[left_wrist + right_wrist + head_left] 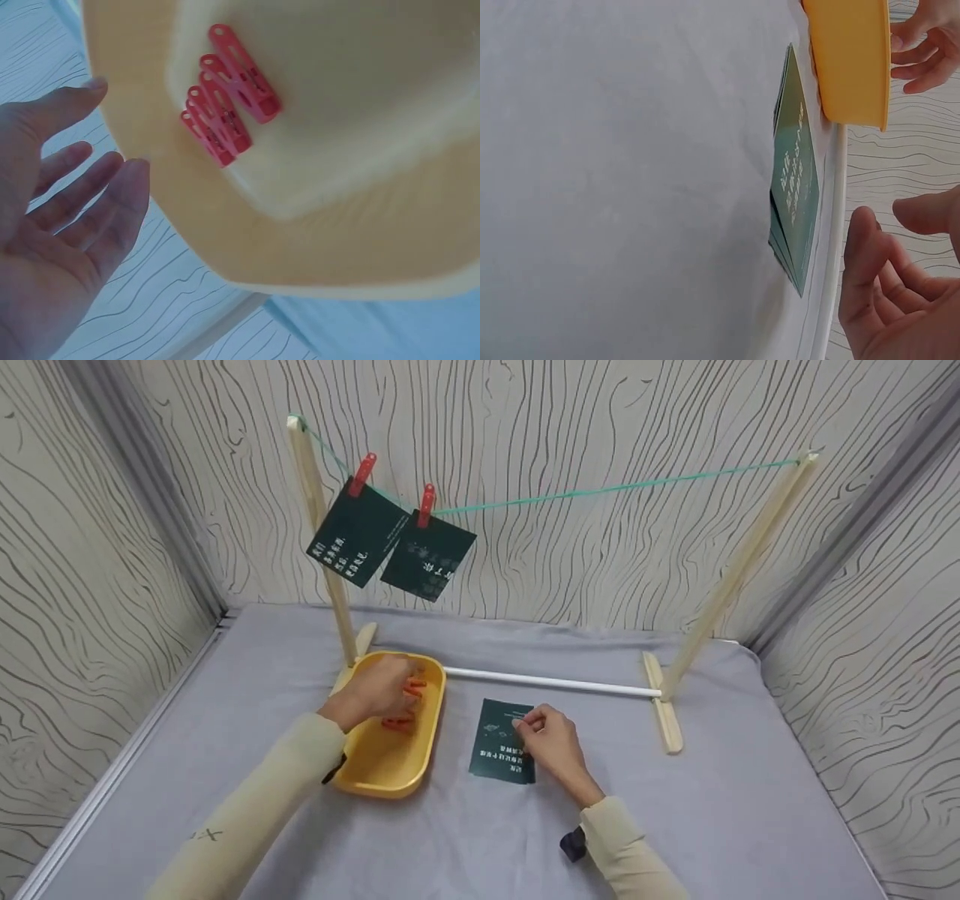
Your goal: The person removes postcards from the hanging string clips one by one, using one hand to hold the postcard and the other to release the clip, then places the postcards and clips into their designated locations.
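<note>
My left hand [382,688] reaches over the yellow plastic tray [386,789]. In the left wrist view its fingers [94,195] are loosely bent and apart from several red clothespins [244,82], which lie together on the tray floor. Right of the tray, a stack of dark green cards [496,746] with white writing lies on the cloth. My right hand [553,739] hovers at the stack's right edge. A gap shows between its thumb and bent index finger in the right wrist view, with nothing held.
A green string [600,493] runs between two wooden posts [739,570]. Toward its left end hang two dark cards [431,559], each under a red clothespin [427,506]. A white rod [551,682] joins the posts low down. Patterned panels [570,420] stand behind the grey cloth.
</note>
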{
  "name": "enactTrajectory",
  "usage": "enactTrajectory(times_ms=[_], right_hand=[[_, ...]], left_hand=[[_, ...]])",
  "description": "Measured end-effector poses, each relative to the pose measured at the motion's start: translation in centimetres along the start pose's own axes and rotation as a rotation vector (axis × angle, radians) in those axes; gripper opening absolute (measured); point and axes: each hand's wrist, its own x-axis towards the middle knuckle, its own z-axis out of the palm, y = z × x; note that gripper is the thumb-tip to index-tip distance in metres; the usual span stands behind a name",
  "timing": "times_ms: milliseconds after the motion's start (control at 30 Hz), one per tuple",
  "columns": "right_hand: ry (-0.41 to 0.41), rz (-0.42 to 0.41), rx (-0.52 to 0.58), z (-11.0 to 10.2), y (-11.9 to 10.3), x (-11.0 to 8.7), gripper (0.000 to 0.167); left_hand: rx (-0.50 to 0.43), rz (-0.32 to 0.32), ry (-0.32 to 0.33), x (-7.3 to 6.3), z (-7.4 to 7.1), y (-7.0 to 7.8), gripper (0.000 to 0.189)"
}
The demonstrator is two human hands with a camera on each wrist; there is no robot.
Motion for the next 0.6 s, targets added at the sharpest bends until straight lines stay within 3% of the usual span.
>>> enactTrajectory(times_ms=[200,467,600], right_hand=[[-0.002,-0.036,0.014,0.0,-0.4,0.3,0.014],[-0.016,-0.068,0.088,0.2,-1.6,0.6,0.014],[-0.021,-0.084,0.091,0.2,-2.2,0.8,0.012]], left_hand=[[-0.051,0.058,0.092,-0.1,-1.1,0.5,0.048],[-0.101,0.093,0.137,0.0,-2.4,1.5,0.043],[-0.122,0.078,0.151,-0.2,-3.0,1.7,0.045]])
